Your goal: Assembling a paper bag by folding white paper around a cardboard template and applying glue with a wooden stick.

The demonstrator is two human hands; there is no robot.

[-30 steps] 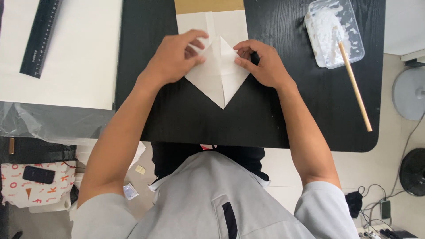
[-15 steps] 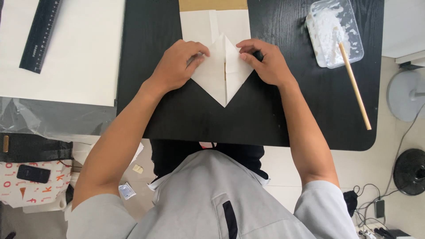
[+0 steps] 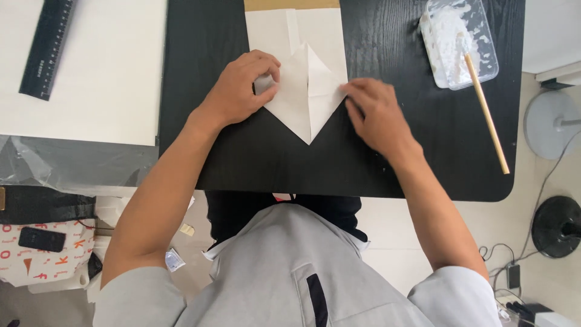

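So from our head cam, looking straight down: the folded cream paper (image 3: pixel 305 91) sits in the middle of the black table (image 3: pixel 411 157), two flaps folded in to a centre seam so it ends in a point aimed back at us. Its long axis runs away from us, up toward a brown cardboard strip (image 3: pixel 290 4) at the far edge.

Our left hand (image 3: pixel 242 91) is curled on the left flap, fingertips pinching or pressing the paper edge. Can't tell which, the fingers hide it. Our right hand (image 3: pixel 375 112) lies flat with fingers together, tips touching the right flap's outer edge. So the paper lies between both hands, seam about midway, left hand a bit further onto it.

Off to the right, well apart: a clear plastic tray (image 3: pixel 460 42) of white paste with a wooden stick (image 3: pixel 487 112) leaning out. Far left, a black ruler (image 3: pixel 45 51) on a white sheet (image 3: pixel 103 91).
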